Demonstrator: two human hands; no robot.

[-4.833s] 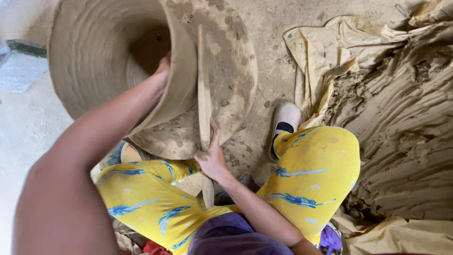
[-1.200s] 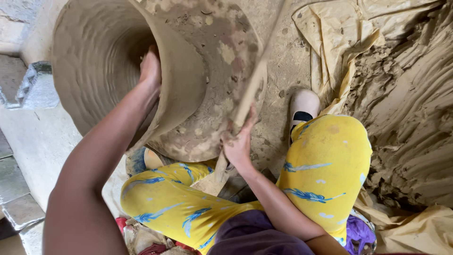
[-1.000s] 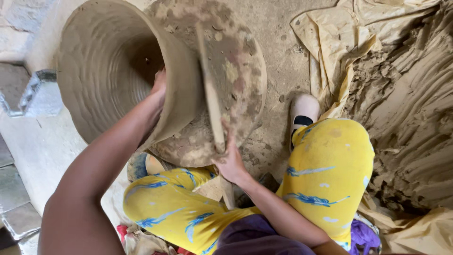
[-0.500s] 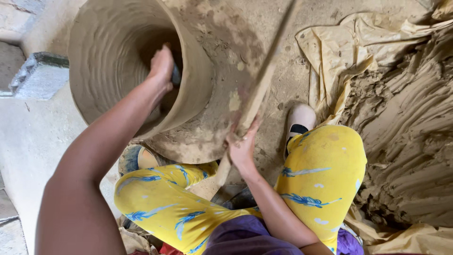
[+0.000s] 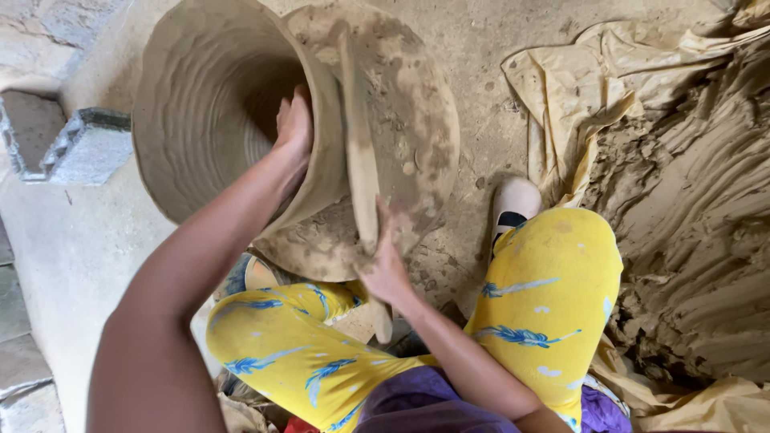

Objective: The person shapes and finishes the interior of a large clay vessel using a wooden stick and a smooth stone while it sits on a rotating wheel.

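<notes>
Dusty earthen floor (image 5: 497, 48) carries a round, clay-smeared base (image 5: 417, 136) with a large ridged wet clay pot (image 5: 200, 120) on it. Left hand (image 5: 294, 124) presses, fingers curled, against the pot's inner wall; right hand (image 5: 387, 269) grips a flat wooden paddle (image 5: 358, 160) laid against the outer wall.

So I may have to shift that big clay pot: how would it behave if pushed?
The clay pot looks wet and ridged, so its wall would probably dent. It seems heavy, being large. The left hand braces inside while the right hand holds the paddle.
</notes>
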